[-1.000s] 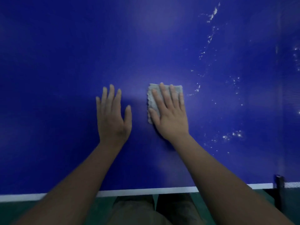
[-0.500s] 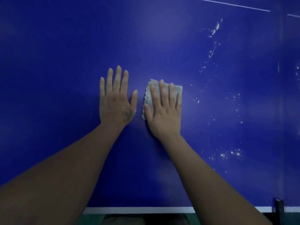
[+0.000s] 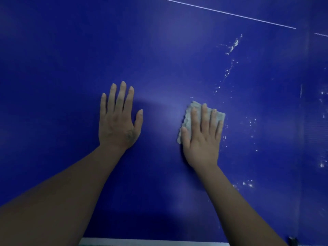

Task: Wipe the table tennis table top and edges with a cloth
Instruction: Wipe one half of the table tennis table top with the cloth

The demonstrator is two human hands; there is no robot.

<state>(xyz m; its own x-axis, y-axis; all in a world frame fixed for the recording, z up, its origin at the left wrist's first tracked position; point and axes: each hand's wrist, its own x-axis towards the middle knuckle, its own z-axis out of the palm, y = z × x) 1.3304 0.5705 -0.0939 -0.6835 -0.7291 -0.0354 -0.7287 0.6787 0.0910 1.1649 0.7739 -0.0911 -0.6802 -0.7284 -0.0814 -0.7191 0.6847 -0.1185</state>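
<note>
The right grip (image 3: 202,139) lies flat, fingers straight and close together, pressing a small grey cloth (image 3: 188,119) onto the blue table tennis surface (image 3: 159,50). Nothing is pinched or curled round; downward pressure alone holds the cloth. It shows beyond the fingertips and along the thumb side, where its ragged edge sticks out. The rest is hidden under palm and fingers. The left grip (image 3: 118,119) is well apart on the thumb side of the right one, spread flat on the bare surface with nothing under it, seemingly as a brace.

White specks (image 3: 252,121) lie scattered just off the little-finger side of the right grip. A thicker trail (image 3: 232,45) runs away beyond its fingertips toward a thin white line (image 3: 230,14). The white edge strip (image 3: 142,243) sits behind both wrists, near the body.

The wiping looks midway at best, since the speckled patch and the edges appear undone. The main risk is the cloth itself. With no pinch on it, a quick sideways stroke toward the specks could let it bunch, roll or slide out from under the fingers, leaving bare skin dragging on the surface. So small a cloth may also push the flecks along and smear them rather than lift them. Weight leaned onto the left grip could make it skid if the reach grows longer.
</note>
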